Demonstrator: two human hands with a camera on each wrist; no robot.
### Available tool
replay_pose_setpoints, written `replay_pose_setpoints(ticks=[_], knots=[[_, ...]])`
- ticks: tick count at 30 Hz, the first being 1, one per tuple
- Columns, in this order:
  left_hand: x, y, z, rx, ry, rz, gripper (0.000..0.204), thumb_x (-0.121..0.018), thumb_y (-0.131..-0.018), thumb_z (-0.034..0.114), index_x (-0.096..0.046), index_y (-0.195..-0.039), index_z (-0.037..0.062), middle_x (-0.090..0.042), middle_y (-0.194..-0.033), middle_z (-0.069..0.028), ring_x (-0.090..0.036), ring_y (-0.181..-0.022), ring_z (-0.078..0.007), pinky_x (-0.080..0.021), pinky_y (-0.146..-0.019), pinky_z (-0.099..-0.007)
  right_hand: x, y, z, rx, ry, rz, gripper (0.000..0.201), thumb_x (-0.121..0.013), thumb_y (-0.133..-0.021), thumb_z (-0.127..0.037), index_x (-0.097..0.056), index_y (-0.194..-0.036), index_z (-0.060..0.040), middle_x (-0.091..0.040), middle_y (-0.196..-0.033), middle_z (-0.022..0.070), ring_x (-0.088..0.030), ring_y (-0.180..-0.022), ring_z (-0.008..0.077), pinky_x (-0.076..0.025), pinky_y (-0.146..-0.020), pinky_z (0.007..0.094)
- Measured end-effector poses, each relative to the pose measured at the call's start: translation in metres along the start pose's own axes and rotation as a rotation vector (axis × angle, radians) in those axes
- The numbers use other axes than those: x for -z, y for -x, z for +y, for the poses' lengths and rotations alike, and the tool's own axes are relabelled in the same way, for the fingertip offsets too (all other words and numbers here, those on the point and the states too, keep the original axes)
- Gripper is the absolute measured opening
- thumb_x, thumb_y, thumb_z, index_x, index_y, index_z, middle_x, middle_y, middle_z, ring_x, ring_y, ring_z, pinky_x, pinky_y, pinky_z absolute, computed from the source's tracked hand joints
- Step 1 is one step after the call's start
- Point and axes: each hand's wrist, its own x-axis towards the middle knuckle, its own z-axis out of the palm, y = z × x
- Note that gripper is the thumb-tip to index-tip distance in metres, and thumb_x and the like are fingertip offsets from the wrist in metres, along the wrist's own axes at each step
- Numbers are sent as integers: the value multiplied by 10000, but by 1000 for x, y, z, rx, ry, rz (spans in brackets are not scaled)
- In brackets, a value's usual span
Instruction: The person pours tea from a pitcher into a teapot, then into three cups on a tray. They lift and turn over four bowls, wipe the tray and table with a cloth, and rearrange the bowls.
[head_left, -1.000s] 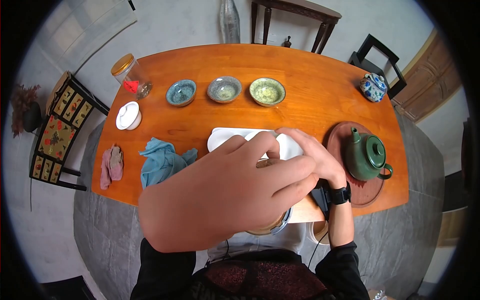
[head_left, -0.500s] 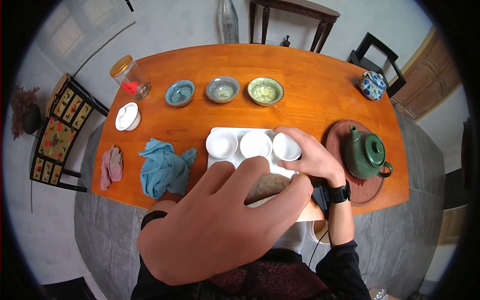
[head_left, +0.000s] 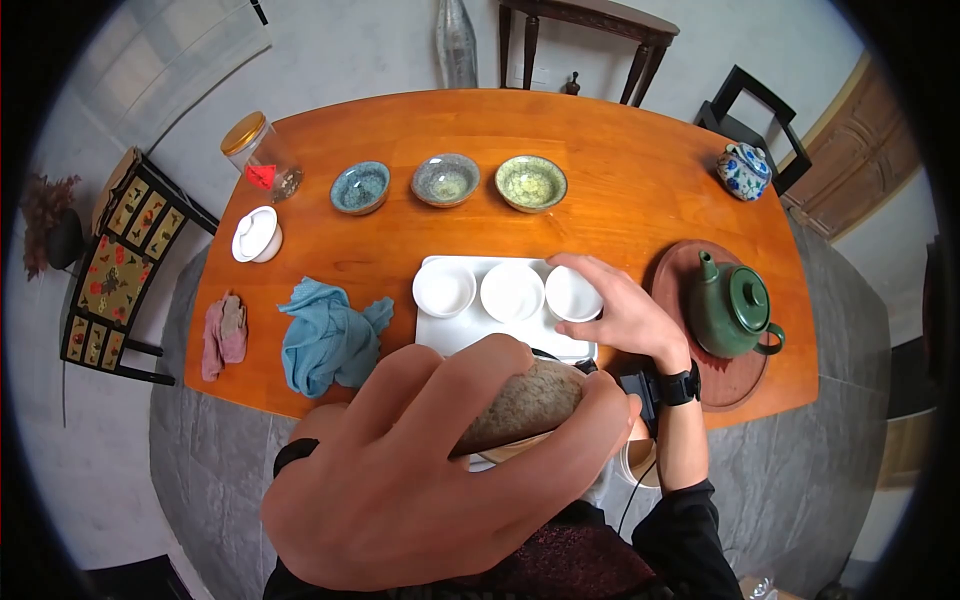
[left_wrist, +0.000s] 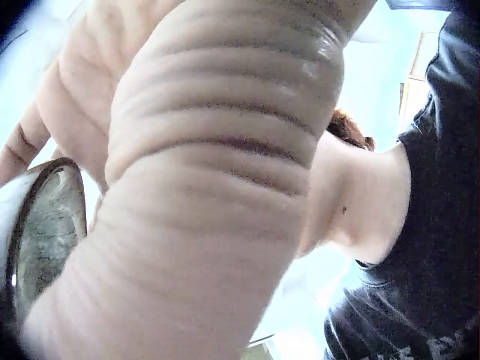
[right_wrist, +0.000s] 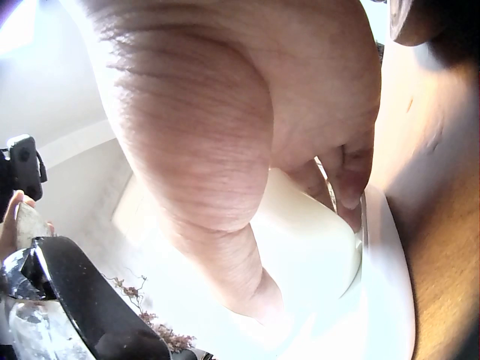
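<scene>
A grey speckled bowl-like vessel (head_left: 525, 405) with a brownish edge is held between the thumb and fingers of my left hand (head_left: 420, 470), low in the head view. Its dark rim and greenish inner side (left_wrist: 52, 225) show beside the forearm in the left wrist view. Three white cups stand in a row on a white tray (head_left: 455, 335): left (head_left: 444, 288), middle (head_left: 512, 292) and right (head_left: 574, 293). My right hand (head_left: 640, 320) curls its thumb and fingers around the right cup, whose white wall (right_wrist: 307, 225) shows in the right wrist view.
Three glazed bowls, the middle one grey (head_left: 445, 180), line the back. Left are a jar (head_left: 265, 160), a lidded white cup (head_left: 257, 235), blue cloth (head_left: 325, 335) and pinkish cloth (head_left: 222, 335). Right are a green teapot (head_left: 730, 310) on a round tray (head_left: 675, 275) and a patterned pot (head_left: 745, 172).
My left hand has drawn back from over the tray toward my body, carrying the grey vessel. The white cups have come into view. My right hand has stayed at the right cup.
</scene>
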Motion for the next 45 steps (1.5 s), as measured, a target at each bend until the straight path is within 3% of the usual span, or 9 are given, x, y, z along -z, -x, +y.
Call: replay_pose_setpoints(ticks=[12,24,34,36,37,39,40,43,45], knots=[[13,-3,-11,-241,-134,12,374,-782,-629,126,-722,-988,214,-606,-1026,87,-601,-794,-186,-528,-645,-254,1,0,-2,-2,-2,-7,643,-763,-707,-117,-505,-1292,-52,-594,-1201,172,-585,-1107,325,-469,-962,379],[10,-6,-6,-176,-118,111,384,-782,-634,150,-714,-1003,231,-598,-1027,96,-599,-817,-202,-526,-622,-252,0,0,-2,2,6,4,639,-766,-706,-118,-508,-1287,-48,-600,-1186,174,-591,-1091,324,-472,-952,378],[7,-1,-6,-242,-123,22,369,-780,-644,126,-718,-1002,192,-599,-1051,77,-600,-833,-188,-535,-678,-262,1,1,-5,-7,9,0,634,-757,-704,-112,-513,-1286,-52,-600,-1192,176,-589,-1098,329,-473,-956,381],[7,4,4,133,49,-83,400,-775,-653,107,-703,-1040,180,-602,-1047,46,-597,-859,-197,-533,-704,-269,2,0,-5,3,1,-1,630,-754,-705,-110,-513,-1284,-50,-599,-1191,179,-588,-1099,332,-472,-956,383],[3,3,-1,125,48,-85,400,-775,-653,107,-703,-1040,180,-602,-1047,46,-597,-859,-197,-533,-704,-269,3,0,-6,14,-8,-5,626,-751,-707,-108,-514,-1283,-48,-598,-1191,182,-587,-1099,334,-472,-957,384],[-5,0,-20,-181,-19,-20,562,-804,-585,91,-667,-1125,156,-583,-1086,-16,-590,-919,-241,-529,-744,-322,3,0,-3,46,-22,7,615,-749,-709,-110,-517,-1276,-46,-597,-1190,185,-586,-1095,340,-469,-959,386],[-2,-3,-24,-194,-19,-21,562,-804,-585,91,-667,-1125,156,-583,-1086,-16,-590,-919,-241,-529,-744,-322,2,0,-1,78,-34,10,604,-746,-712,-112,-521,-1269,-44,-597,-1189,187,-585,-1092,345,-466,-960,387],[7,-17,-32,-123,57,-215,765,-828,-481,84,-614,-1214,128,-540,-1142,-73,-581,-990,-292,-517,-799,-377,-1,0,5,69,-51,23,584,-742,-722,-131,-523,-1255,-37,-595,-1193,192,-572,-1104,361,-456,-968,392],[10,-30,-35,45,125,-357,881,-824,-403,88,-581,-1250,97,-500,-1179,-99,-564,-1055,-316,-498,-840,-394,-2,1,7,78,-41,41,583,-748,-731,-160,-523,-1255,-39,-592,-1196,198,-558,-1121,372,-447,-974,398]])
